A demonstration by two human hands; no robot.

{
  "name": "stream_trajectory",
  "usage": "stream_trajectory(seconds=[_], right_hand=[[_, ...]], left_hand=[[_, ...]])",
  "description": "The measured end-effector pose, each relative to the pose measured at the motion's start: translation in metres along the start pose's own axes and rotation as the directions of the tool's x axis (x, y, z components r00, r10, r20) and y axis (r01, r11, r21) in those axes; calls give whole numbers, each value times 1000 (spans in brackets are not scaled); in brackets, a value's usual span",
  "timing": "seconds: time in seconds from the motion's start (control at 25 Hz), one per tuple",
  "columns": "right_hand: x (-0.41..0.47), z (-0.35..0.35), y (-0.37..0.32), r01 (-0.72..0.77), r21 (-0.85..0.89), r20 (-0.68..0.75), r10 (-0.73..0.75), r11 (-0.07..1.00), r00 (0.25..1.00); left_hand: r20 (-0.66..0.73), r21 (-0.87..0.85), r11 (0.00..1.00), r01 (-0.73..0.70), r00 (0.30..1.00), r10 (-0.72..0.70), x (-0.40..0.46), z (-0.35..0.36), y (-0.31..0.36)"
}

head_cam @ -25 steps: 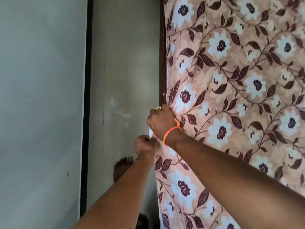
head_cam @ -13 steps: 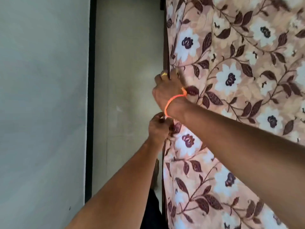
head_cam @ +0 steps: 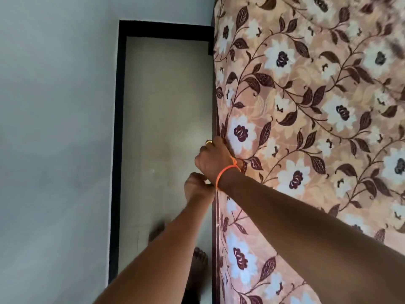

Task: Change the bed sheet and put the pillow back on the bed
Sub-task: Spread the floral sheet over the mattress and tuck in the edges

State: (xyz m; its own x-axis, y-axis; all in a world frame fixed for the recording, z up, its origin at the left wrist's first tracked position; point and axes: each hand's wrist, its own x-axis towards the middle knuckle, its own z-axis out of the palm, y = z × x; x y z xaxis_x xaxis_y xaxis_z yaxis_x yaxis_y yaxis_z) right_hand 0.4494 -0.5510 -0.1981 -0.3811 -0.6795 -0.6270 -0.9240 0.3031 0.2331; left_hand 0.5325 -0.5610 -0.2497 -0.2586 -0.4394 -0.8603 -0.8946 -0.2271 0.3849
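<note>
both hands sit lower in frame than 0.5 s ago, now centre — view has tilted up, black floor border corner (head_cam: pixel 122 25) now visible upper left. right hand (head_cam: pixel 213 162) with orange wristband (head_cam: pixel 225 172) grips the floral bed sheet (head_cam: pixel 306 106) at the bed's left edge, fingers curled over it. left hand (head_cam: pixel 196 186) just below it, fingers curled — what it holds, cannot tell. sheet fills the right half.

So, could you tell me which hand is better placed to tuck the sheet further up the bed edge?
Probably the right hand: it sits further up the sheet edge, fingers curled over it. The left hand is behind, lower down.
</note>
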Motion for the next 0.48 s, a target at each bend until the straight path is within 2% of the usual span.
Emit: stream_trajectory(seconds=[0.12,0.2,0.28,0.36,0.48], right_hand=[[31,-23,29,-21,77,-105,29,997,994],[57,-37,70,-57,23,-70,58,998,996],[85,-43,105,-80,-108,53,87,991,995],[109,-51,124,-11,-206,182,50,979,982],[140,-58,132,28,-180,303,28,983,953]], left_hand=[[113,-84,996,-19,993,28,9,-8,53],[140,-213,977,-32,988,63,30,-10,94],[187,-244,970,-5,981,53,57,-5,127],[234,-181,983,-14,970,57,75,-3,145],[214,-68,995,-80,973,92,88,-2,159]])
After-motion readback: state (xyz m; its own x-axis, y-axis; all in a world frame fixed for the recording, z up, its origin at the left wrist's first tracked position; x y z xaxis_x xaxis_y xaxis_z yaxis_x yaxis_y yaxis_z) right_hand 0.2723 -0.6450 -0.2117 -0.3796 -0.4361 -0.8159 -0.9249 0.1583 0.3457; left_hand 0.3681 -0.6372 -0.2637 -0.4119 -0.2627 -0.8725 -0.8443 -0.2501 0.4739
